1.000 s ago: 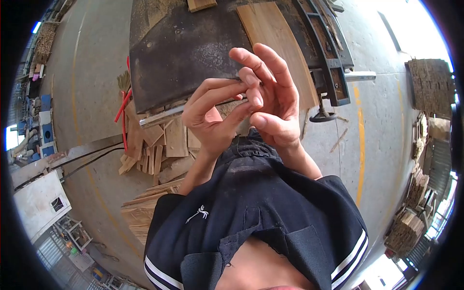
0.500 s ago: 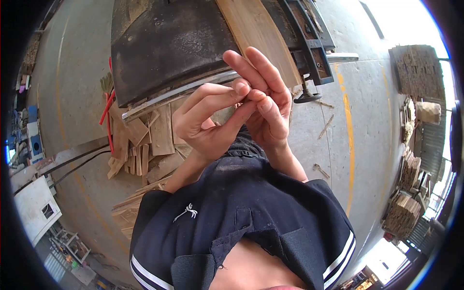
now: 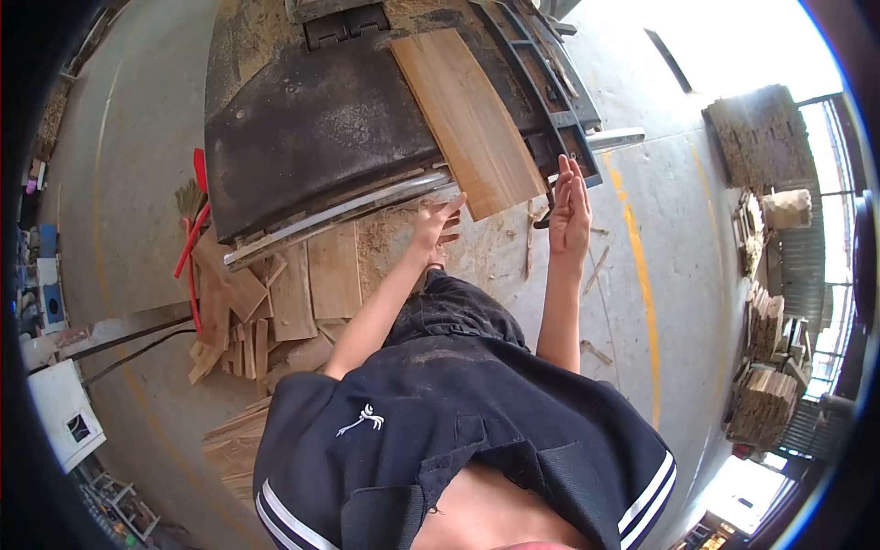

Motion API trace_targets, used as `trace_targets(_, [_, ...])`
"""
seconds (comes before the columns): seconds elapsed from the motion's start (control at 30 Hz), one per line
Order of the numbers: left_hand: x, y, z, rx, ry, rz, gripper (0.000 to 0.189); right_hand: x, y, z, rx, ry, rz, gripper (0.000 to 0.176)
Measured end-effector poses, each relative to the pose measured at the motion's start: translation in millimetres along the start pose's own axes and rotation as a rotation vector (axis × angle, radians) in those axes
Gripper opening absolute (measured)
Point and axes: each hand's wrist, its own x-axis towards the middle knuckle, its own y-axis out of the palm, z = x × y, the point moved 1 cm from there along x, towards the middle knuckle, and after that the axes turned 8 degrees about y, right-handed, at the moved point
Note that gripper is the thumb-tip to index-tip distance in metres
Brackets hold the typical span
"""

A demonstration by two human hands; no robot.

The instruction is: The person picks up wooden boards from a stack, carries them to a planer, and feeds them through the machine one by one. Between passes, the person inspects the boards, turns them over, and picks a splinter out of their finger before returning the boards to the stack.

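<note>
A flat wooden board point(image 3: 472, 119) lies on the dark metal machine table point(image 3: 321, 137), its near end sticking out past the table's front edge. My left hand point(image 3: 436, 229) is at the board's left near corner, fingers apart, with a fingertip right at the edge. On the other side, my right hand point(image 3: 570, 220) is held upright with fingers stretched out and nothing in it. It stands just right of the board's near end and overlaps the end of the metal fence point(image 3: 550, 96) in this view.
A metal rail point(image 3: 339, 209) runs along the table's front edge. Offcuts of wood point(image 3: 293, 284) and sawdust cover the floor to the left, beside a red-handled broom point(image 3: 192, 238). Stacked lumber point(image 3: 761, 137) stands far right, past a yellow floor line point(image 3: 639, 266).
My hands, earlier together with fingertips touching in front of my chest, have come apart and moved to either side of the board's near end. More of the table now shows.
</note>
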Motion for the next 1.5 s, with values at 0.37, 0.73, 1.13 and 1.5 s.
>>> trace_targets(0.37, [57,45,8,-0.482,0.033,0.174,0.055,-65,135,32,0.089,0.025,0.239,0.055])
trace_targets(0.73, [21,26,-9,-0.498,0.057,0.067,0.061,-60,143,33,0.037,0.028,0.478,0.076])
trace_targets(1.13, [16,10,-7,-0.393,0.095,0.017,0.066,-56,136,28,0.280,0.127,0.439,0.078])
trace_targets(1.5, [16,8,-10,-0.322,0.101,0.017,0.067,-50,139,24,0.549,0.242,0.404,0.088])
